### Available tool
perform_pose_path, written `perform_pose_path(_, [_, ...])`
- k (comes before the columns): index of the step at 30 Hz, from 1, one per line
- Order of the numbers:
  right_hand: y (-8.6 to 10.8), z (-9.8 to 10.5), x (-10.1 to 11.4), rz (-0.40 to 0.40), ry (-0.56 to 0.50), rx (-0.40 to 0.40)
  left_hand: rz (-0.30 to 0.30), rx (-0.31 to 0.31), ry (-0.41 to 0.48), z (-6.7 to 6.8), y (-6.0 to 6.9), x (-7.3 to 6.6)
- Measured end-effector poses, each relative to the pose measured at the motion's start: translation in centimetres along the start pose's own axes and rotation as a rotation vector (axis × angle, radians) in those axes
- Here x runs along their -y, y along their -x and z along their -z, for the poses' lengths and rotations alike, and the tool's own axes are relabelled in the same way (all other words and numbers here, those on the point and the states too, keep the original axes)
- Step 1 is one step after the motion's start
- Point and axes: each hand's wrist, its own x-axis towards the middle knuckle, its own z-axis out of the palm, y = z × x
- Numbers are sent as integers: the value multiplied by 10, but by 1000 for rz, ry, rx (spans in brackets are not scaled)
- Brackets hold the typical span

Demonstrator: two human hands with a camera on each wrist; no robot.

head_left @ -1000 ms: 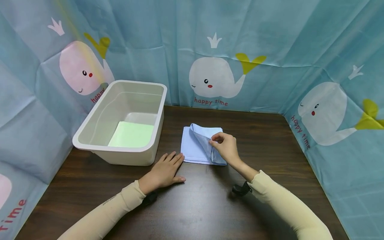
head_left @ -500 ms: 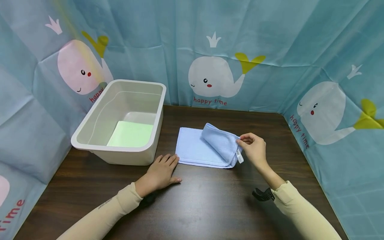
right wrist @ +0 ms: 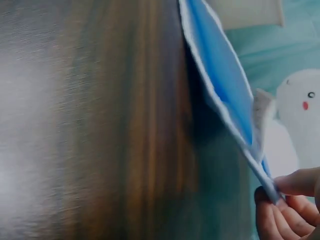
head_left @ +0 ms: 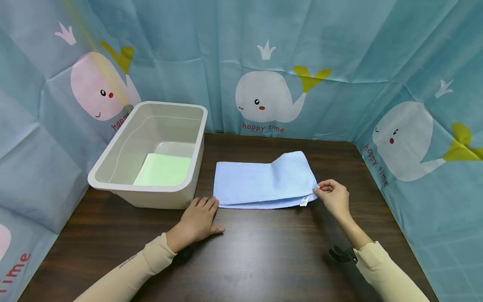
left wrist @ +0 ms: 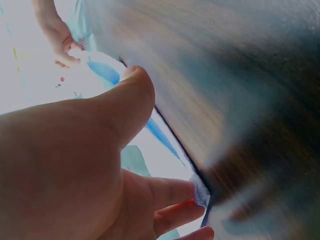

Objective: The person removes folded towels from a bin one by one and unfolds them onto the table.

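Note:
A light blue towel (head_left: pixel 256 182), folded in layers, lies lengthwise on the dark wooden table, its far right part puffed up and a white tag (head_left: pixel 304 201) at its near right edge. My right hand (head_left: pixel 335 199) pinches the towel's right corner between thumb and fingers; the right wrist view shows this pinch at the towel edge (right wrist: pixel 235 127), with the layers parted. At the towel's near left corner, my left hand (head_left: pixel 198 220) lies with fingers extended, fingertips touching the corner. In the left wrist view, those fingers (left wrist: pixel 172 192) reach the towel's edge.
A pale grey plastic bin (head_left: pixel 194 167) stands left of the towel, with a light green folded cloth (head_left: pixel 164 169) on its bottom. Behind the table (head_left: pixel 256 260) and along its sides hangs a blue curtain (head_left: pixel 222 42) printed with whales.
My right hand has drawn the towel's upper layer over to the right, so the towel has unfolded to a longer strip. My left hand stays at the near left corner, with a slight shift left.

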Motion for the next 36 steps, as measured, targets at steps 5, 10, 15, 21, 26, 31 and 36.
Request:
perform_pose_path(5, [6,2,-9,-53,85,121,14,15,-6,-2,1,0])
perform_pose_path(10, [10,3,-12,-86,120,209,18,13,1,-4,1,2])
perform_pose_path(15, [12,4,-12,-96,138,285,24,16,17,-1,4,2])
perform_pose_path(21, [14,2,-15,-101,154,352,31,47,18,8,8,0])
perform_pose_path(26, [16,-1,-17,-94,181,361,27,49,22,11,10,-1])
perform_pose_path(31, [16,-1,-15,-82,206,360,25,43,23,8,10,0])
perform_pose_path(36, [15,1,-13,-84,222,383,21,46,29,7,9,2])
